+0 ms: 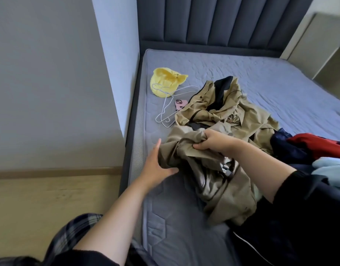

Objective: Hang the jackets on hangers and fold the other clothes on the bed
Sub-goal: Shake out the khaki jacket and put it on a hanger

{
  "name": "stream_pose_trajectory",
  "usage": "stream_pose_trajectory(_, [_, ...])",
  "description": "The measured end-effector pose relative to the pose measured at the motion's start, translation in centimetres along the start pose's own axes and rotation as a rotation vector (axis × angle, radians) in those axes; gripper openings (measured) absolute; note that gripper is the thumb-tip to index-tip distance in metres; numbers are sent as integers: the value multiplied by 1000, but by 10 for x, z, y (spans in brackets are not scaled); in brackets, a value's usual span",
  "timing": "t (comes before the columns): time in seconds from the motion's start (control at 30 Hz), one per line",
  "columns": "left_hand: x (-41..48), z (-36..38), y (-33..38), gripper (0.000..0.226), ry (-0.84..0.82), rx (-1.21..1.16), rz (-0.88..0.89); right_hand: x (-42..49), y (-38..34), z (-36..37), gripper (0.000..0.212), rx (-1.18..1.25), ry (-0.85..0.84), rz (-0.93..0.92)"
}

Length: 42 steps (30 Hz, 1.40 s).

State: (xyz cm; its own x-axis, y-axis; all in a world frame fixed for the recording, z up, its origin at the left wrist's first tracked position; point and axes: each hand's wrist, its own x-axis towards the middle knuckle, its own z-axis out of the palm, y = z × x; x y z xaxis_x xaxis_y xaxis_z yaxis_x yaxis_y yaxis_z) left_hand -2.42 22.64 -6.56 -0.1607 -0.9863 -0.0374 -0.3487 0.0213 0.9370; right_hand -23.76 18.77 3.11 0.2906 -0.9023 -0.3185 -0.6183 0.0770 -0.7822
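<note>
On the bed (184, 217): grey quilted mattress, dark padded headboard (222, 20) far, wood floor (40, 198) left.
Tan jacket (219, 181): lay crumpled, near middle of the bed.
Right hand (213, 141): fingers pinched a jacket fold.
Left hand (155, 164): fingers straight, together, touched the jacket's left edge.
Far left: yellow garment (166, 81), white hangers (165, 110), pink phone (180, 104).

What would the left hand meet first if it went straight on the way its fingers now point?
Probably the white wire hangers, lying on the mattress beyond the left hand; the pink phone lies beside them. Depth is unclear.
</note>
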Motion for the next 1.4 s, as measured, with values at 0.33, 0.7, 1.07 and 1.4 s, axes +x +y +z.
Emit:
stream_pose_trajectory(0.33, [-6,-52,49,21,-150,-62,-93,-6,-38,-15,8,101,127,129])
stream_pose_trajectory(0.7, [2,-95,62,8,353,-11,-240,-19,-3,-48,27,-170,779,84])
stream_pose_trajectory(1.07, [5,-81,148,9,173,-290,-102,-29,-53,30,79,-227,28,-145])
stream_pose_trajectory(1.4, [2,-147,257,53,303,-257,-45,-43,-167,-28,23,238,491,-156])
